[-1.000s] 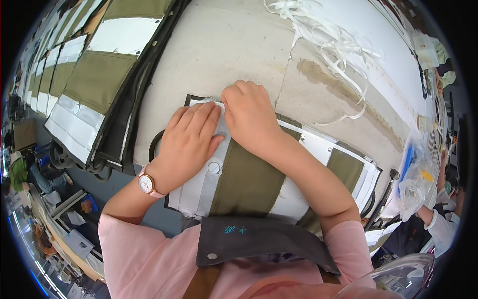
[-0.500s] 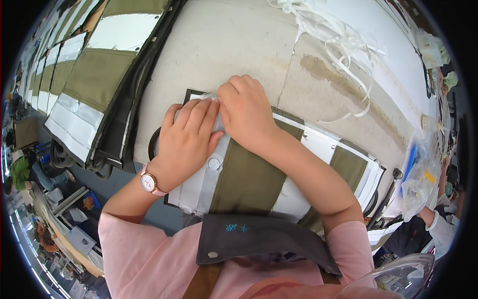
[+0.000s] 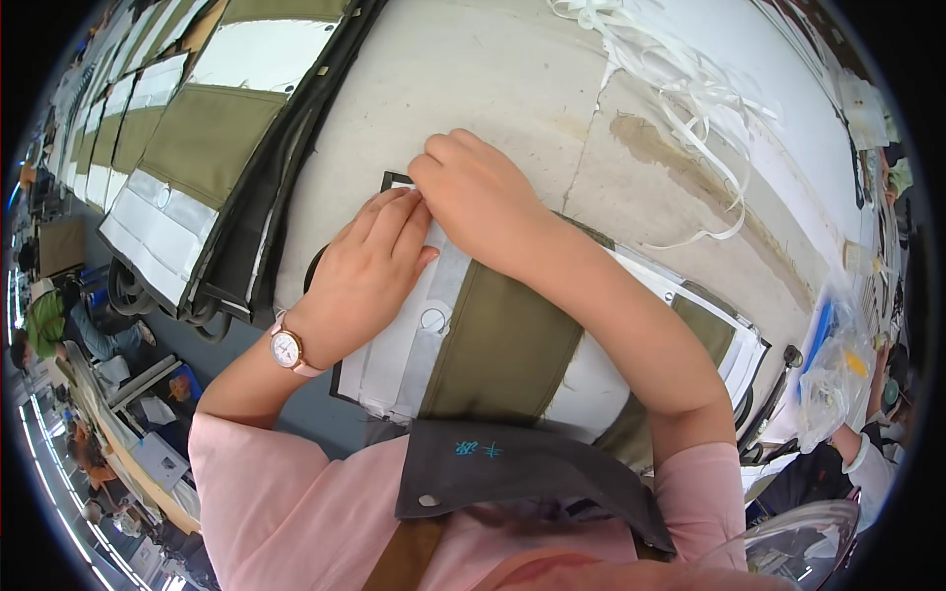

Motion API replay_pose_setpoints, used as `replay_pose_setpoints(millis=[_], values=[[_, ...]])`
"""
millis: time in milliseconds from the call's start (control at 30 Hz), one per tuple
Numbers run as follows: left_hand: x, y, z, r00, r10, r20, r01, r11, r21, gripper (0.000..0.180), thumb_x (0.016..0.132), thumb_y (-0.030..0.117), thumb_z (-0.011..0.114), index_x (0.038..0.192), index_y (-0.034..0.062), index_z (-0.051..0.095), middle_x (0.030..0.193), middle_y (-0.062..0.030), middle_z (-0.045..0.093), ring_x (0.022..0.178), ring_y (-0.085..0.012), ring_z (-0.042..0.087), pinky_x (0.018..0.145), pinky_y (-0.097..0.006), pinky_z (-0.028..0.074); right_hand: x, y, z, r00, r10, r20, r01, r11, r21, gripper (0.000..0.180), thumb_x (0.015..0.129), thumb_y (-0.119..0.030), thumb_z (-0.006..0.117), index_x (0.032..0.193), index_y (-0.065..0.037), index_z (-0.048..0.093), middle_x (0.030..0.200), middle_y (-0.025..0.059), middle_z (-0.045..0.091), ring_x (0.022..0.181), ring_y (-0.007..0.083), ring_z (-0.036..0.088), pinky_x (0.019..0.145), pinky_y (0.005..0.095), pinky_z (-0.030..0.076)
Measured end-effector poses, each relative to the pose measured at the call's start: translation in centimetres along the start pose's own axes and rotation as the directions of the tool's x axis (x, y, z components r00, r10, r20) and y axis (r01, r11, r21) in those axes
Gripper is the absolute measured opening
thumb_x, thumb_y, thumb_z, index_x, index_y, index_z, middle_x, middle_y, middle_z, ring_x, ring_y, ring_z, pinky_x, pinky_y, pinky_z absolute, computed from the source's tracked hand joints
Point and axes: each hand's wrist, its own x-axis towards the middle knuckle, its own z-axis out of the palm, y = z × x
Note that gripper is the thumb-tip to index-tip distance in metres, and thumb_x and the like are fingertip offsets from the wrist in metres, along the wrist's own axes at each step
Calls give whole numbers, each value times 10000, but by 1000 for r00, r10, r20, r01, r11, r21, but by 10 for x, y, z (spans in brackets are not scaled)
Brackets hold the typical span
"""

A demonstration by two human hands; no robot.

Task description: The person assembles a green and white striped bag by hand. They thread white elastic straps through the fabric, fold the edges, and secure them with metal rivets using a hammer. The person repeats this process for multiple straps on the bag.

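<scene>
A sewn fabric panel, banded in olive green, white and grey with dark edging, lies on the table in front of me. A round clear disc sits on its grey band. My left hand, wearing a watch at the wrist, rests on the panel's white left end, fingers stretched toward the far edge and thumb apart. Right beside those fingertips, my right hand is closed at the panel's far left corner. Its curled fingers hide whatever is pinched there.
A stack of similar olive and white panels with dark edges stands at the left. White ribbon lies tangled at the far right. Clear plastic bags lie at the right edge, near another person's arm. A worktable stands lower left.
My right hand has shifted slightly left and away from me along the panel's far edge. My left fingers have drawn closer together. The whole view has shifted a little.
</scene>
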Motion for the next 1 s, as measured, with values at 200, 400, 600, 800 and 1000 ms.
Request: replay_pose_setpoints(millis=[200,400,600,800,1000], values=[[1,-1,-1,999,35,16,-35,998,55,408,875,171,687,1212,-40,599,1227,-176,587,1196,-327,577,974,-393,523,8,-4,13,979,203,-11,-203,979,-14,40,816,-45,632,796,-22,606,881,122,604,880,313,577,769,397,490],[4,-17,-4,999,-24,-35,22,998,-67,269,858,53,672,1117,0,619,1126,-139,632,1018,-316,640,835,-402,543,-16,1,11,963,199,-182,-169,971,167,76,840,-15,642,908,-32,672,904,107,607,901,318,572,815,416,468],[20,-28,-11,982,-184,-34,169,952,-255,286,858,-3,677,1135,21,611,1063,-123,632,887,-303,648,765,-397,540,-21,-3,6,979,146,-145,-134,987,89,171,828,37,630,976,-30,686,924,95,591,905,308,558,814,407,474],[26,-34,-15,991,-136,12,135,958,-254,311,862,13,682,1168,41,631,1078,-124,630,909,-303,657,790,-389,547,-23,-4,8,984,88,-155,-80,995,56,104,733,20,617,826,-24,637,859,79,529,863,276,534,784,378,480],[23,-40,-16,999,-50,8,51,985,-164,213,872,23,677,1084,32,680,1102,-113,641,934,-311,664,800,-379,558,-22,-7,7,992,59,-109,-61,998,-16,80,727,10,623,795,-29,636,864,77,527,863,261,532,792,363,488]])
